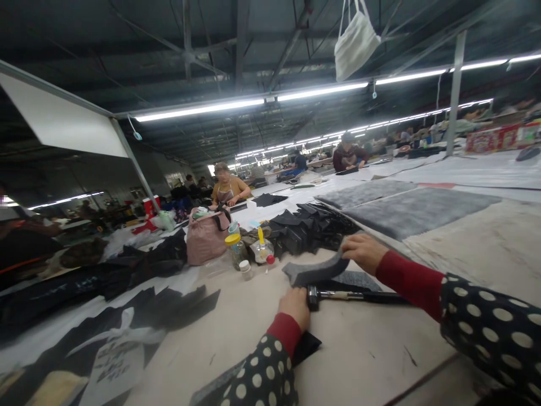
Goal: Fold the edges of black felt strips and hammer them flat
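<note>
Sleeves: black with white dots and red cuffs, on both forearms; the left sleeve (pixel 257 372) enters at lower centre, the right sleeve (pixel 490 327) at the right edge.

Left hand (pixel 295 309): half-curled, touching the hammer's head; whether it grips the hammer cannot be told.

Right hand (pixel 363 254): fingers folded over one end of the grey fabric strip, holding it; hand nearly closed.

Grey fabric strip (pixel 316 269): curved, raised off the surface at the held end, its far end near the left hand.

Hammer (pixel 355 296): dark head, pale shaft section, black grip; lying crosswise beneath the right forearm, just below the strip.

Tabletop (pixel 359 361): pale, scuffed, carrying all items listed here.

Adjacent items: black cut fabric pieces (pixel 304 228) in a heap; glass jar (pixel 235 251) with yellow lid; yellow-handled brush (pixel 261 242) in a clear container (pixel 262 252); small white-capped bottle (pixel 245 269); pink bag (pixel 207 239); handwritten paper (pixel 112 366) at lower left.

Background: grey plush panels (pixel 418 211) at right; two co-workers (pixel 226 189) (pixel 349 153) seated along the far tabletop.
</note>
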Tool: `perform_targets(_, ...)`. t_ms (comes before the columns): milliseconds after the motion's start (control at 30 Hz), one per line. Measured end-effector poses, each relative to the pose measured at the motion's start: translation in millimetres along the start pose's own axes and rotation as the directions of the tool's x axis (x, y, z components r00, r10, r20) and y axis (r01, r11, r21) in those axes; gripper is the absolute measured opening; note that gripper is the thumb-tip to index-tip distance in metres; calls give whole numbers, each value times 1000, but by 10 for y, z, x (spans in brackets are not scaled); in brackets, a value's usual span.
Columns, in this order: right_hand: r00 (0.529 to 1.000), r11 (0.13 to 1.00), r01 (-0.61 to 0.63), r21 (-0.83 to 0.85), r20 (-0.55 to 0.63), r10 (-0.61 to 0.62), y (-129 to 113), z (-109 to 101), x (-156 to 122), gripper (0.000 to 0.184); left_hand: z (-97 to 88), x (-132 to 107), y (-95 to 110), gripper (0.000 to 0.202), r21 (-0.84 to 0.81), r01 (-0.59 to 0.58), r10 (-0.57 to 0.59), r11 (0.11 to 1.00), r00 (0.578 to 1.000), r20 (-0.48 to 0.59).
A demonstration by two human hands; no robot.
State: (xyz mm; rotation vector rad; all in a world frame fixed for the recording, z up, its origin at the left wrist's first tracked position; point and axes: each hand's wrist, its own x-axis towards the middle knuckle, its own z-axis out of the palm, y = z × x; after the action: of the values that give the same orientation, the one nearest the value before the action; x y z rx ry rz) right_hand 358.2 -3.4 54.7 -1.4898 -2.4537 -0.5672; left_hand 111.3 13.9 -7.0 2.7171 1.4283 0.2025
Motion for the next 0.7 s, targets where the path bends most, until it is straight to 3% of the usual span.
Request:
perform_targets(100,979,994,9,105,203,-30,-54,220,-223,23,10,10,-2,33,-1,7,-7,1000,1000,12)
perform_targets(200,982,986,-35,164,191,3,-187,317,-275,28,-1,27,-15,32,-26,-3,3,1000,1000,22)
perform_targets(333,985,990,-57,127,168,36,-412,278,-63,26,-96,-29,-39,33,-92,-65,68,994,997,29)
perform_targets(500,976,996,-58,73,215,41,-629,297,212,21,-233,-397,-32,27,-113,-161,157,980,987,-46)
perform_targets(700,965,997,-71,39,257,59,-710,419,396,19,-113,-793,-5,17,-133,-186,177,973,981,-73)
